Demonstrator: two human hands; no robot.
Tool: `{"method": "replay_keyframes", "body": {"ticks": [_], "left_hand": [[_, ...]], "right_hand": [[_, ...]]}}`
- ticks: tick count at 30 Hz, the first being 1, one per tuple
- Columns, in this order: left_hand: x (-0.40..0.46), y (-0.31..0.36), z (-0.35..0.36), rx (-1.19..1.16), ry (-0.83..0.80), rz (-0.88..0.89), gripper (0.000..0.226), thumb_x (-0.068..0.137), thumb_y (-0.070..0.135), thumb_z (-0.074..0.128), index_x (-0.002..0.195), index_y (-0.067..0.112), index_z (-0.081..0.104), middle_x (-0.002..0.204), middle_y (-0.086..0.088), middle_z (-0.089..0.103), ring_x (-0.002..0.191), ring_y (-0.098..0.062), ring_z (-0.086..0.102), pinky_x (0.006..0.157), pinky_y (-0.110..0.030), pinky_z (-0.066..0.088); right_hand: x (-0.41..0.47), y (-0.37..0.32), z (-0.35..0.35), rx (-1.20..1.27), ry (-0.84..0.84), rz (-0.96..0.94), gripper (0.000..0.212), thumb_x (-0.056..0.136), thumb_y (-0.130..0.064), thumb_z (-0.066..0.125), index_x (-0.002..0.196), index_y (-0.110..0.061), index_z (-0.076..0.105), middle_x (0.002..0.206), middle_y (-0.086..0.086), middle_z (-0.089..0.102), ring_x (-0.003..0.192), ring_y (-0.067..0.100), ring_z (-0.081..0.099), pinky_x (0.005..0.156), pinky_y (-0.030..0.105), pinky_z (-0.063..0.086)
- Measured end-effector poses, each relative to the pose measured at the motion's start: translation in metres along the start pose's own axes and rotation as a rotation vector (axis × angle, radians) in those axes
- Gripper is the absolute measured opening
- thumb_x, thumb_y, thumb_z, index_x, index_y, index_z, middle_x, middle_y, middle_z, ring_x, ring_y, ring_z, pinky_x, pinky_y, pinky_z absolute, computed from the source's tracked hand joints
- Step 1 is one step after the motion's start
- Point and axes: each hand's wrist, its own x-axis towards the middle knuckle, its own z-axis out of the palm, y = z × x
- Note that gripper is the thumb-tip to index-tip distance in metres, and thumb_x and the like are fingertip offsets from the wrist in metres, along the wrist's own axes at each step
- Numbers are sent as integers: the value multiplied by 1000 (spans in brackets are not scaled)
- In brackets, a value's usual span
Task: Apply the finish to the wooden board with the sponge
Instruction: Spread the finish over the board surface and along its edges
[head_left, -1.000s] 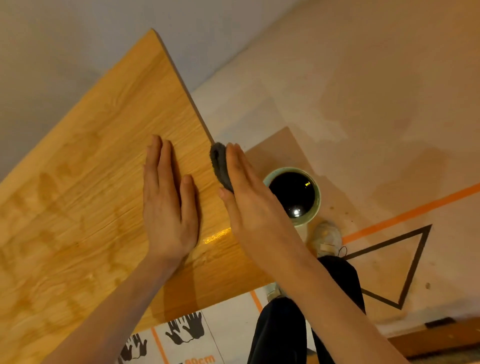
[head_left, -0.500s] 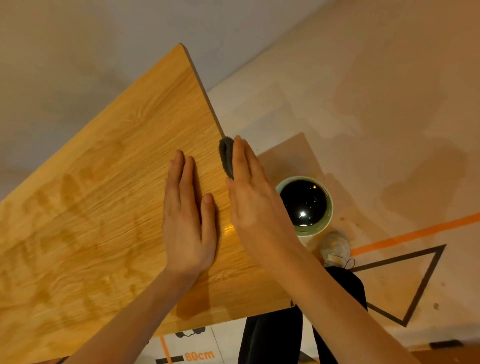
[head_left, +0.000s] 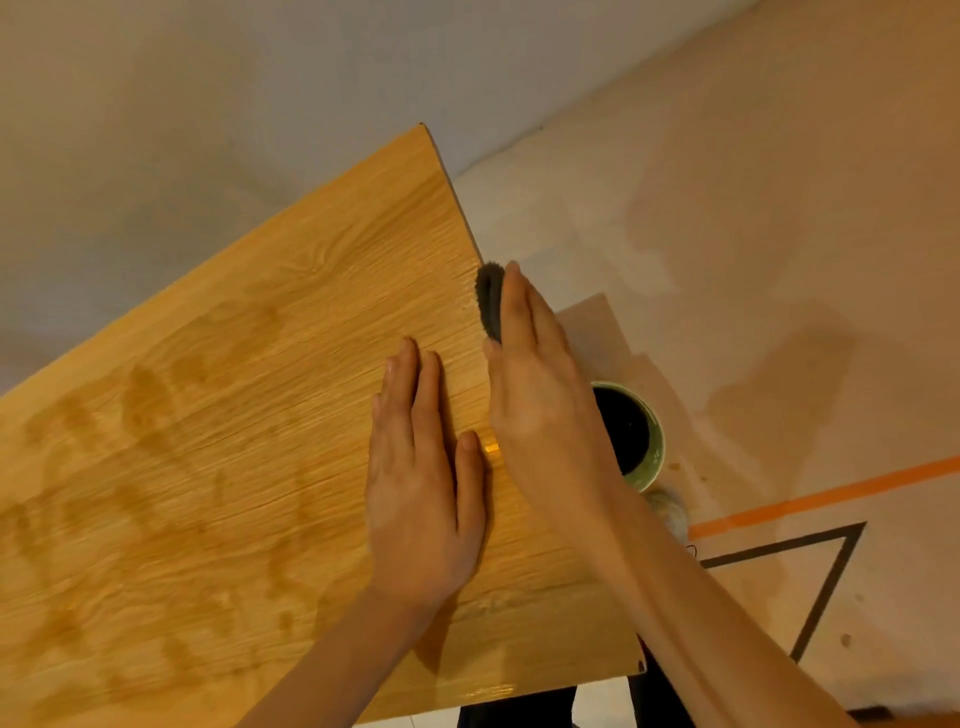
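Your left hand (head_left: 421, 499) lies flat, palm down, on the wooden board (head_left: 218, 441), fingers straight and close together; its grip is spread and holds nothing. Your right hand (head_left: 535, 395) stands on edge along the board's right edge, with a dark grey sponge (head_left: 488, 301) pressed between the fingers and that edge. The sponge is in contact with the edge near the board's far right corner. The grip on the sponge is narrow, with the fingers extended over it. The board's face shows darker blotched patches toward the left and a glossy wet streak just beside your left thumb. A green-rimmed cup (head_left: 655, 447) of dark liquid sits on the floor (head_left: 753, 234) just beside the board, partly hidden by your right wrist.
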Motion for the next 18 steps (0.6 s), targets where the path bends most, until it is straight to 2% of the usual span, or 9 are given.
{"method": "replay_keyframes", "body": {"ticks": [2, 5, 7, 9, 11, 13, 14, 18], "left_hand": [[-1, -1, 0, 7, -11, -22, 58, 107, 25, 34, 159, 3, 23, 170, -8, 14, 158, -23, 11, 125, -52, 21], [1, -1, -4, -53, -35, -48, 59, 106, 27, 36, 161, 8, 22, 171, -3, 12, 159, -19, 8, 128, -46, 13], [0, -1, -9, -111, -66, -40, 61, 106, 28, 39, 161, 10, 22, 171, 0, 10, 159, -16, 8, 129, -42, 10], [2, -4, -17, -159, -89, -30, 61, 106, 32, 40, 161, 12, 22, 171, 4, 11, 158, -11, 8, 129, -35, 4], [11, -15, -27, -210, -83, -33, 60, 107, 31, 41, 161, 13, 24, 170, 5, 15, 157, -8, 10, 129, -32, 1], [27, -38, -38, -246, -46, -60, 58, 106, 28, 43, 159, 11, 28, 169, 3, 19, 156, -8, 14, 130, -37, 5], [36, -52, -44, -249, -22, -80, 57, 106, 28, 42, 159, 10, 30, 169, 2, 21, 156, -8, 16, 129, -43, 8], [65, -110, -61, -195, 53, -134, 55, 106, 28, 39, 157, 7, 32, 168, -5, 23, 156, -16, 19, 126, -54, 17]], "right_hand": [[36, -10, -3, 46, -21, 7, 64, 103, -6, 38, 155, -11, 2, 160, 7, 16, 144, 21, 25, 114, 33, 34], [47, -13, -3, 137, -32, 30, 58, 105, -14, 34, 155, -17, 5, 160, 0, 17, 142, 16, 27, 111, 25, 30], [24, -10, -6, 133, -23, 59, 56, 105, -19, 34, 155, -21, 9, 158, -6, 20, 139, 8, 28, 105, 10, 27], [-8, -5, -10, 190, -18, 107, 55, 103, -24, 36, 153, -29, 13, 150, -17, 24, 126, -10, 28, 94, -5, 23], [-28, -1, -11, 251, -48, 177, 52, 102, -31, 35, 151, -34, 18, 144, -16, 37, 116, -9, 40, 87, -2, 33], [-24, 3, -8, 242, -28, 172, 49, 103, -35, 34, 151, -28, 26, 129, -2, 54, 102, 4, 54, 81, 5, 41], [-14, 4, -6, 218, -3, 146, 49, 103, -35, 35, 150, -23, 29, 125, 1, 56, 100, 7, 57, 78, 4, 42], [59, -9, 2, 220, 53, 76, 48, 104, -21, 40, 151, -14, 30, 134, 6, 53, 108, 3, 47, 81, -3, 34]]}}
